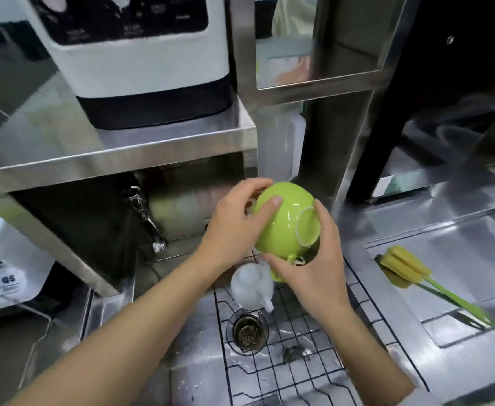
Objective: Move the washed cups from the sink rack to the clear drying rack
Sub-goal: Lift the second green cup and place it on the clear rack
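Both hands grip an inverted green cup (284, 218) above the far end of the sink rack (293, 356): left hand (234, 227) on its side, right hand (313, 259) at its handle. A white cup (250, 284) lies below on the rack.

Lighting: bright, even indoor light from above, no hard shadows. Glare: broad pale reflections on the steel shelf (117, 148) and the steel counter (386, 218); small highlights on the green cup (284, 221); wet sheen around the sink drain (247, 332). Shadow: the recess beneath the shelf is dark, detail lost; upper right corner nearly black. Blur: motion smear across the white appliance (134, 54), its panel lettering unreadable; the white cup (250, 284) soft-edged; the yellow sponge brush (407, 266) slightly smeared. Distortion: wide-angle bowing, uprights and shelf edges lean outward towards the frame's borders. Sharpest zone: centre, around the hands.
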`<action>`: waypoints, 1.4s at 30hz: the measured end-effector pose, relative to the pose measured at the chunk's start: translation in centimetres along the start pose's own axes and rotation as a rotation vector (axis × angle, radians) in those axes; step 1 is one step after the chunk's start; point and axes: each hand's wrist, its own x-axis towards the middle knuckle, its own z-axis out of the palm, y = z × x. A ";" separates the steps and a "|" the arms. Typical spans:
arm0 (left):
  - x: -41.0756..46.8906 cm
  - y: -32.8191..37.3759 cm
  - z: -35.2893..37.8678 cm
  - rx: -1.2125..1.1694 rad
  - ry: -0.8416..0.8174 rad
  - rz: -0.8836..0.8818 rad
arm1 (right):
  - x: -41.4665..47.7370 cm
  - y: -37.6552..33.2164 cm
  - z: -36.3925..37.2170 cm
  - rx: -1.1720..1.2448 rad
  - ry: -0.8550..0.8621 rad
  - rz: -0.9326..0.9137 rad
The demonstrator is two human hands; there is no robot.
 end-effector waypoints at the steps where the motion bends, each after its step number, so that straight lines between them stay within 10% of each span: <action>1: -0.7 0.7 -1.1 0.041 -0.003 0.055 | -0.6 -1.1 0.3 0.010 0.002 -0.029; 14: -13.8 6.3 -25.2 0.460 0.395 0.420 | -9.5 -18.4 13.7 0.127 -0.172 -0.452; 28: -26.8 -2.1 -45.8 0.756 0.622 -0.075 | -16.6 -27.7 34.6 0.003 -0.732 -0.501; 42: -29.6 -11.9 -48.5 0.897 0.360 -0.381 | -16.7 -26.3 44.0 -0.533 -1.013 -0.539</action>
